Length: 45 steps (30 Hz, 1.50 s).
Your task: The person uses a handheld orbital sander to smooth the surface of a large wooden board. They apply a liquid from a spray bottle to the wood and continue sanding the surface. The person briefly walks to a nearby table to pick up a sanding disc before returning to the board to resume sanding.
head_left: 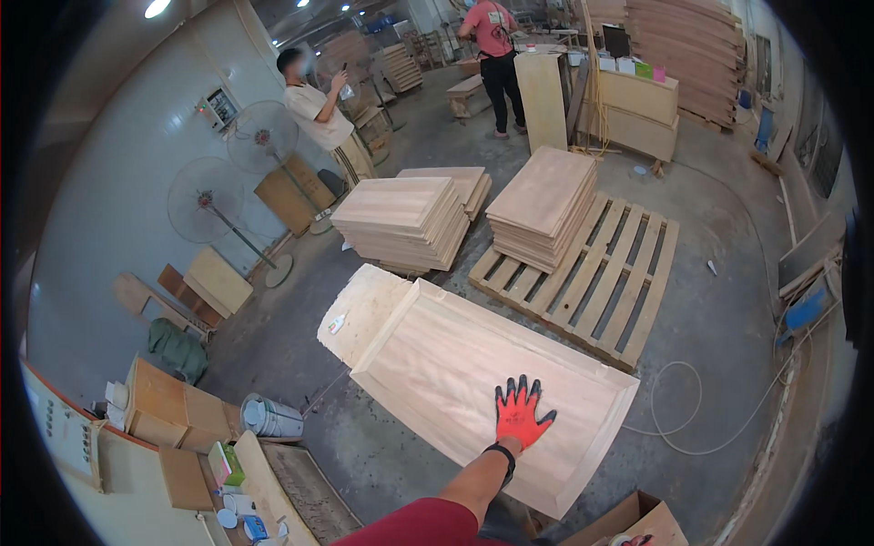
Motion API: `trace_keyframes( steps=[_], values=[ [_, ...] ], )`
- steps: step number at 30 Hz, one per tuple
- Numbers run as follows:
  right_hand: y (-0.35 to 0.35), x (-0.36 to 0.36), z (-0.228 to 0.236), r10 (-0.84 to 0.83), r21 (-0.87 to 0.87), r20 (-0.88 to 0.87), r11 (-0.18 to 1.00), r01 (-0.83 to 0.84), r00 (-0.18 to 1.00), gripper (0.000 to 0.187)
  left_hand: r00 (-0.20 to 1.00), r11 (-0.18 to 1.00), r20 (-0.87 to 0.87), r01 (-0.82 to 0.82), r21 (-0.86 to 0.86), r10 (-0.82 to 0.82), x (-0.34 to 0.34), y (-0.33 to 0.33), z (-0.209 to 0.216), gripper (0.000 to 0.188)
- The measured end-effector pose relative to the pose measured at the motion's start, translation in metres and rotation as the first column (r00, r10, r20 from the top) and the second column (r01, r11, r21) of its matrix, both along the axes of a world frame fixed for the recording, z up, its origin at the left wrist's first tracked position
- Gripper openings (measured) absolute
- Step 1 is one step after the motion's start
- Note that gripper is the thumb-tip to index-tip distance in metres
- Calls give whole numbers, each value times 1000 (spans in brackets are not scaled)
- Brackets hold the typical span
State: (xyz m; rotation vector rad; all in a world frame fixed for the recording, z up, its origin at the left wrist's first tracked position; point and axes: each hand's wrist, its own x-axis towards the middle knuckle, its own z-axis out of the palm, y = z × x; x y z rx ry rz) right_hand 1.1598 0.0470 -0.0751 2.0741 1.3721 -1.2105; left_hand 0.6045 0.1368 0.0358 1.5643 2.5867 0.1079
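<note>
My left hand point(521, 414), in a red glove with dark fingertips, lies flat with fingers spread on a pale wooden door panel point(455, 350). The panel has a raised frame around a flat centre. It rests on a rough-edged board point(357, 305) that sticks out at its far left end, with a small white item point(337, 324) on it. At the lower edge, beside an open cardboard box point(660, 523), a sliver of red and dark shows. It may be my right glove point(635, 540), but its fingers cannot be made out.
Beyond the panel stand stacked wooden panels point(396, 214) and another stack point(544, 205) on a slatted pallet point(628, 273). A white hose point(701, 446) curls on the floor at right. Left are standing fans point(205, 198) and a bucket point(271, 417). Two people point(319, 109) stand farther back.
</note>
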Motion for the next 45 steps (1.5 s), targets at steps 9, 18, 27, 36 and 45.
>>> trace_keyframes(
  steps=[9,18,27,36,45],
  values=[
    [15,-13,-73,376,353,-17,869,-346,927,53,1000,999,9,17,37,-17,2,13,3,88],
    [43,-39,-52,253,407,-87,892,-197,964,58,1000,998,1,24,54,-24,3,15,2,87],
    [16,-48,20,10,344,-269,935,87,963,65,1000,998,-1,19,63,-19,2,12,-3,87],
    [12,-32,5,10,329,-196,942,57,980,76,1000,999,-14,15,42,-14,5,13,-2,86],
    [22,-61,5,-188,271,-499,893,358,846,43,999,998,-31,29,53,-27,2,11,-3,86]
  ],
)
